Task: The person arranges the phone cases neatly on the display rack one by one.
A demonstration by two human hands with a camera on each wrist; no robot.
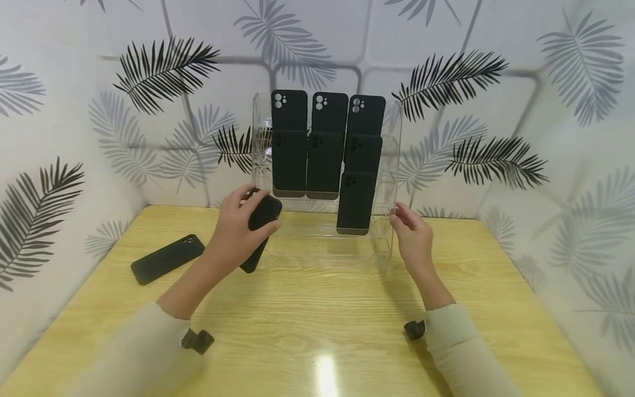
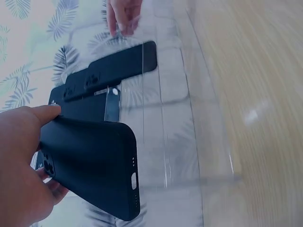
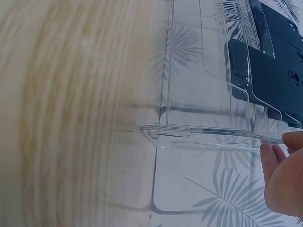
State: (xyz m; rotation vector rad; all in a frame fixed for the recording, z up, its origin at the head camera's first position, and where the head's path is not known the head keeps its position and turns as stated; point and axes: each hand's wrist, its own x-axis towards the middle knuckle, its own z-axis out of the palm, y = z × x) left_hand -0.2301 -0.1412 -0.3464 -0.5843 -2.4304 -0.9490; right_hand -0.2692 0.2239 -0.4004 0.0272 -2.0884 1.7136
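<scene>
My left hand (image 1: 240, 223) grips a black phone case (image 2: 90, 163) by its upper end, thumb on one side and fingers on the other. The case is tilted, its lower end pointing down, at the left front of a clear acrylic tiered stand (image 1: 317, 259). On the stand's tiers several black phone cases (image 1: 324, 162) lean upright, three of them along the top row. In the right column one case (image 1: 356, 201) sits lowest. My right hand (image 1: 414, 234) pinches the stand's right side edge (image 3: 265, 138) between thumb and fingers.
Another black phone case (image 1: 167, 259) lies flat on the wooden table (image 1: 307, 331), left of my left forearm. Behind the stand rises a wall (image 1: 322, 33) with a leaf pattern. Small black devices (image 1: 197, 341) are worn at both wrists.
</scene>
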